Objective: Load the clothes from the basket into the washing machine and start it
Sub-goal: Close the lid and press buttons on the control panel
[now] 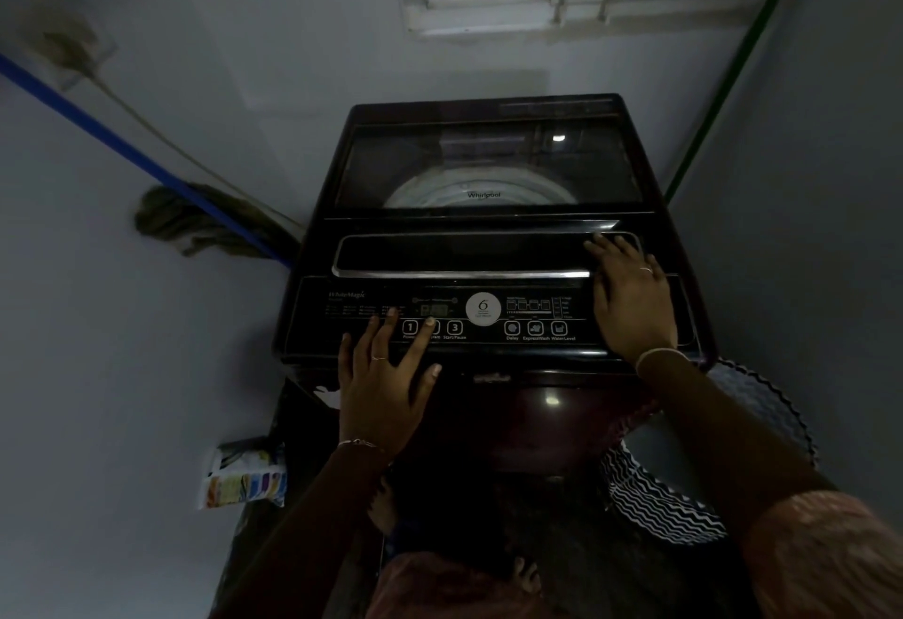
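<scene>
The washing machine sat dead center of the frame with its glass lid closed, pretty dim in there. The left hand was spread open at lower center, index fingertip on the number 2 button, while the right hand lay flat and open on the panel's right end, gripping nothing. The zigzag basket sat at lower right, just beside the machine.

The left hand hides button 2; small panel print unreadable.
</scene>
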